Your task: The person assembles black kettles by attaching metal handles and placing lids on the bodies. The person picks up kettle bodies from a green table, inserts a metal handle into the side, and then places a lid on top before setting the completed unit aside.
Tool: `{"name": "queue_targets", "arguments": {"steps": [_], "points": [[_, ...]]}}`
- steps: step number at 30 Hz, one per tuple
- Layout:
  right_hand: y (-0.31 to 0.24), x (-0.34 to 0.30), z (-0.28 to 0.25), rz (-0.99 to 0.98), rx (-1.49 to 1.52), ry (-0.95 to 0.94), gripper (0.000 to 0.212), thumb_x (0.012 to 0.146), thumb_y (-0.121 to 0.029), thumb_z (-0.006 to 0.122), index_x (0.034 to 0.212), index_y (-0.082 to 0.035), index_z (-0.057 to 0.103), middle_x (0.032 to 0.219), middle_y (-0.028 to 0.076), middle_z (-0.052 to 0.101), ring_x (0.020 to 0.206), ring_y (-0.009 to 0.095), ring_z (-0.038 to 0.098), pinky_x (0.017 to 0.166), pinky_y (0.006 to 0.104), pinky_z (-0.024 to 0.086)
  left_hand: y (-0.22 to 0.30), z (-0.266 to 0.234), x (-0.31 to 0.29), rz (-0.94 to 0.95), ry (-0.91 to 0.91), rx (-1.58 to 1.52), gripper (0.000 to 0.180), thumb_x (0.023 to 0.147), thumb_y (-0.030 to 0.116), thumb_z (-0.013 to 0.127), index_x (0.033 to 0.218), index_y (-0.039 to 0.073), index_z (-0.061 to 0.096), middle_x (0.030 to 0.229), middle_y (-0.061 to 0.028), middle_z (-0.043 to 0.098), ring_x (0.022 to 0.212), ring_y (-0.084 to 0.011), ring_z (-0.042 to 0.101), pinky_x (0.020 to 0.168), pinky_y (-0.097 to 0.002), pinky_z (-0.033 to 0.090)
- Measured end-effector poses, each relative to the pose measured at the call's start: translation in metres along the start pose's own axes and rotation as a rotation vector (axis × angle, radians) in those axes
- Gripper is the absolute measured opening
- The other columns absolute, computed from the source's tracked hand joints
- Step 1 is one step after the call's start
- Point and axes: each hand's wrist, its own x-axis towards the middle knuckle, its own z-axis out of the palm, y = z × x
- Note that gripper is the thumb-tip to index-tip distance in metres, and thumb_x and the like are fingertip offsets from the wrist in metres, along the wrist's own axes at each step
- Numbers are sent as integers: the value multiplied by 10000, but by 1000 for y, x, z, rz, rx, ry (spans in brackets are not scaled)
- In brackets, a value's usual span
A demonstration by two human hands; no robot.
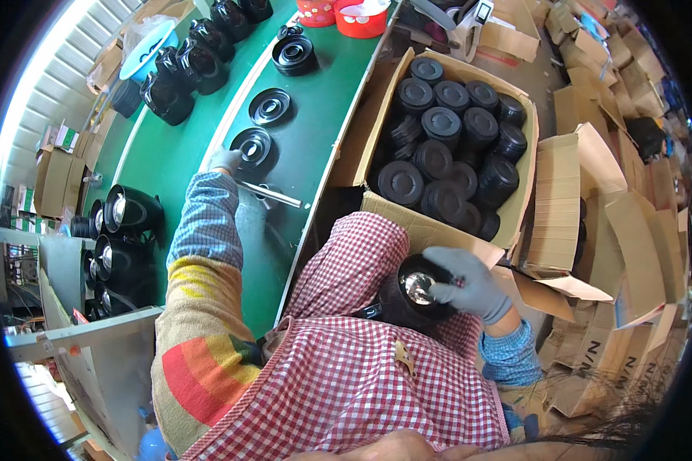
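Across the person's lap point(352, 265), just beside the checked apron point(384, 369), rested a black jug point(392, 301), its silvery inside showing. The gloved right hand point(469, 284) curved over the mouth; whether it pinched anything could not be told. The left hand point(227, 160) was at the edge of a round black lid point(247, 144) on the green bench point(177, 146), its grip likewise unclear. The jug was probably stiff, slick and fairly light, its shiny inside perhaps fragile, so the outer body or handle point(370, 311) seemed the safest hold.
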Motion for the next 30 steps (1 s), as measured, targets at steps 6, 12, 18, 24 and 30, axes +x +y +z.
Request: {"name": "queue_targets", "arguments": {"steps": [6, 12, 18, 24, 30], "points": [[25, -18, -11, 86, 143, 420, 409, 994, -204, 649, 1328, 31, 632, 1305, 159, 675, 1220, 240, 628, 1070, 354, 457, -52, 30, 93, 87, -35, -256, 438, 795, 173, 605, 1170, -44, 671, 1094, -240, 707, 1020, -331, 702, 908, -383, 551], [3, 15, -13, -36, 249, 598, 456, 1037, -287, 591, 1374, 20, 593, 1305, 171, 668, 1232, 265, 624, 1086, 368, 453, 86, -73, -154, 896, -163, -946, 402, 890, -50, 540, 1284, 5, 598, 1219, -110, 661, 1098, -211, 646, 1014, -346, 508], [-1, 30, -3, -95, 671, 367, 705, 1029, -577, 480, 1378, 29, 570, 1318, 173, 645, 1246, 273, 611, 1100, 385, 450, 164, -17, -336, 1562, -195, -750, 386, 957, -31, 590, 1336, 9, 531, 1227, -112, 608, 1176, -240, 584, 1033, -353, 457], [24, -39, 34, -7, 811, 387, 513, 1004, -435, 620, 1222, 24, 688, 1239, 162, 687, 1225, 252, 607, 1096, 393, 435, 147, 31, -369, 1180, -1272, -1094, 505, 1084, 348, 426, 1432, -18, 446, 1331, -157, 551, 1251, -249, 542, 1106, -382, 382], [37, -51, 49, -198, 579, 398, 356, 950, -330, 689, 1070, -2, 762, 1192, 161, 711, 1213, 309, 614, 1132, 474, 393, 143, 53, -373, 1446, -1037, -998, 406, 1096, 248, 403, 1135, -45, 681, 1165, -195, 670, 1118, -312, 647, 1022, -400, 491]]}}
